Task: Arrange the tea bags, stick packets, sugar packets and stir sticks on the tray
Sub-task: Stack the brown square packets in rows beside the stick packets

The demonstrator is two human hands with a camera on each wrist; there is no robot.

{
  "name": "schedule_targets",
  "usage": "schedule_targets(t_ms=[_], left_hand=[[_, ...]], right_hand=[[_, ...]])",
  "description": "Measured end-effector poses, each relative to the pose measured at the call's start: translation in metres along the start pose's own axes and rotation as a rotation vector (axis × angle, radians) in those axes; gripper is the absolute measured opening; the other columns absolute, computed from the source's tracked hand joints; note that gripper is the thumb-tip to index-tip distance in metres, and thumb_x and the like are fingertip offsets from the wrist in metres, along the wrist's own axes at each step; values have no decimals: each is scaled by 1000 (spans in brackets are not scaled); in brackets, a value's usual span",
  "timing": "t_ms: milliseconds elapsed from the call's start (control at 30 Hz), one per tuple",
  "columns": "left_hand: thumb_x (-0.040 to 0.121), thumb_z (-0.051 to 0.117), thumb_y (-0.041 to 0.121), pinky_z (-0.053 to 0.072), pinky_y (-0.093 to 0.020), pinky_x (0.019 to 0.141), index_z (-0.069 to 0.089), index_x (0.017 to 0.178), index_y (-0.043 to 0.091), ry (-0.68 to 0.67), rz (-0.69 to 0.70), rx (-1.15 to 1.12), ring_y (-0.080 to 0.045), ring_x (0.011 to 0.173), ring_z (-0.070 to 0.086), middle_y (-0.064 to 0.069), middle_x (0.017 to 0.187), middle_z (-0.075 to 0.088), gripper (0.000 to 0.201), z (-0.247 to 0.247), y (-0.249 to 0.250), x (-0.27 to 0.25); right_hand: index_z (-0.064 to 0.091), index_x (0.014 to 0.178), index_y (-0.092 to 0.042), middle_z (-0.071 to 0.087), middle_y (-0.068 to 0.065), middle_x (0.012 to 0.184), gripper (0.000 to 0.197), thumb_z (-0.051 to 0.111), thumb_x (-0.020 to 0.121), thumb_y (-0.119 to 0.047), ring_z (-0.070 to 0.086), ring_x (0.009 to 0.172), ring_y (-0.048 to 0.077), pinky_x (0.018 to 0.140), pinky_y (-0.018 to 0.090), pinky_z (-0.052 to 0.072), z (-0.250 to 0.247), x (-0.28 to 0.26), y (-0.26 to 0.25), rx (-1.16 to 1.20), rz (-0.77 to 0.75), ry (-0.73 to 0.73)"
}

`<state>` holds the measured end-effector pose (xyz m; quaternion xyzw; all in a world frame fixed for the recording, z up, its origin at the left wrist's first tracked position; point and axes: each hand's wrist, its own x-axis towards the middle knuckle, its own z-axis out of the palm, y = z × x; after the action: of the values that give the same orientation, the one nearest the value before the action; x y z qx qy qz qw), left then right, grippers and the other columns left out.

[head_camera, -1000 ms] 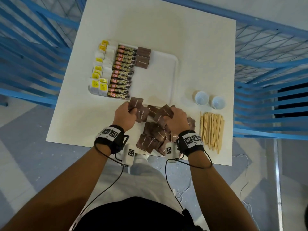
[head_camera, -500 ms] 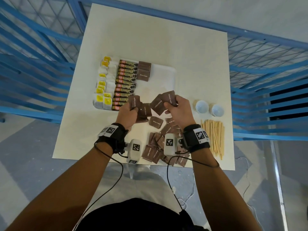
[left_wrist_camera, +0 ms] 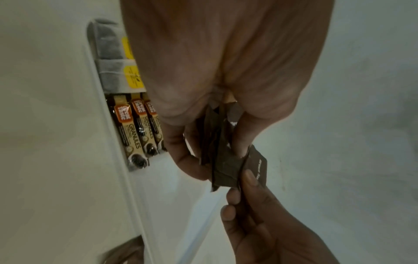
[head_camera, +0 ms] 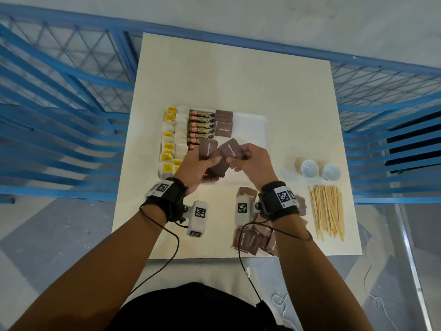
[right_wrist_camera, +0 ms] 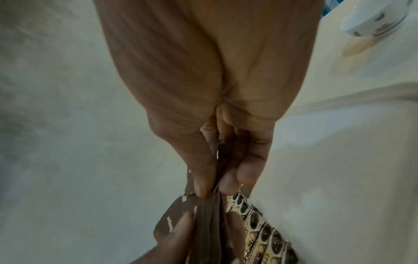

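Head view: both hands raised over the near edge of the white rectangular plastic tray (head_camera: pixel 253 123) on the cream square table (head_camera: pixel 233 75). Left hand (head_camera: pixel 193 169) clamps a fanned bunch of brown paper sugar packets (head_camera: pixel 208 149) between thumb and fingers; right hand (head_camera: pixel 255 163) pinches another brown packet of the same bunch, fingers curled round it. On the tray, left to right: white tea bags with yellow tags (head_camera: pixel 171 137), gold-and-black coffee stick packets (head_camera: pixel 201 126), a short stack of placed brown sugar packets (head_camera: pixel 223 123). Right half of the tray is bare. Loose pile of brown sugar packets (head_camera: pixel 248 237) lies on the table near the front edge, partly under the right wrist. Bundle of pale wooden stir sticks (head_camera: pixel 327 211) on the table at right, off the tray, with two small white cups (head_camera: pixel 319 169) just beyond them. Left wrist view: left grip is closed on several packets (left_wrist_camera: pixel 222 160) edge-on, right fingertips (left_wrist_camera: pixel 248 178) touching the outermost one; tea bags (left_wrist_camera: pixel 117 71) and stick packets (left_wrist_camera: pixel 135 132) sit along the tray rim. Right wrist view: right thumb and forefinger (right_wrist_camera: pixel 203 178) pinch the packet edges (right_wrist_camera: pixel 203 223), left fingers meeting them from below; stick packets (right_wrist_camera: pixel 260 223) behind, one cup (right_wrist_camera: pixel 373 17) top right.
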<state>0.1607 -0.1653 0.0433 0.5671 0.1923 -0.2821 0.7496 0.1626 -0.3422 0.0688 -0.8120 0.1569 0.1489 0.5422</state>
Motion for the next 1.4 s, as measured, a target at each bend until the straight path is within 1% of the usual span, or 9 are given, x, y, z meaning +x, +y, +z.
schedule_targets(t_ms=[167,267,333,433,667,833,1000,1100,1400], left_hand=[[96,59,-3,61,-48,79,60,127,18,38,-7,-52,-36,118,64,-12,128,67,37,-21,8,11],[95,54,-6,61,-50,74,59,126,18,64,-55,-74,-34,113,64,-11,127,65,40,-26,15,17],[94,52,-6,61,-50,71,57,129,15,61,-93,-99,-36,110,64,-15,127,64,41,-27,20,22],[95,62,5,60,-47,70,58,132,17,14,-118,-111,-37,112,64,-17,128,62,39,-23,25,26],[84,82,21,61,-58,82,68,120,22,108,113,166,-29,104,72,-7,114,74,38,-14,23,42],[81,84,16,58,-51,95,70,116,19,164,137,188,-24,105,71,-2,109,76,38,-8,25,53],[85,79,9,59,-40,92,71,105,24,236,155,102,-19,100,73,1,103,77,26,-2,27,60],[89,75,9,59,-43,95,72,105,24,249,157,52,-26,105,72,-4,107,77,23,3,28,62],[89,76,14,56,-46,98,68,101,30,346,215,264,-18,101,71,5,102,75,22,11,24,69]], right_hand=[[68,101,-5,70,11,84,13,72,89,-9,64,65,16,65,36,57,8,7,-6,58,8,37],[72,96,-14,67,2,81,9,69,90,-9,61,68,16,71,41,59,9,15,-12,19,17,-12],[75,82,-27,68,-7,77,22,67,88,-7,59,70,16,71,38,59,9,21,-18,-22,25,-54],[77,90,-22,73,1,88,19,64,88,-9,64,75,19,67,33,59,7,32,-24,-104,26,-94],[71,100,-14,74,9,85,12,64,92,-8,69,67,20,64,33,60,1,57,-20,-162,-61,-114],[73,97,-18,75,4,76,6,68,93,-18,72,64,17,59,29,58,-3,71,-11,-144,-93,-45],[71,96,-20,76,4,73,4,69,93,-18,74,67,16,61,32,60,-7,75,-4,-76,-113,-66],[73,94,-20,76,4,73,7,66,96,-22,74,67,15,64,30,60,-11,78,0,-69,-115,-64],[71,107,-16,76,2,81,19,67,95,-29,74,68,16,62,34,61,-13,79,14,-9,22,-68]])
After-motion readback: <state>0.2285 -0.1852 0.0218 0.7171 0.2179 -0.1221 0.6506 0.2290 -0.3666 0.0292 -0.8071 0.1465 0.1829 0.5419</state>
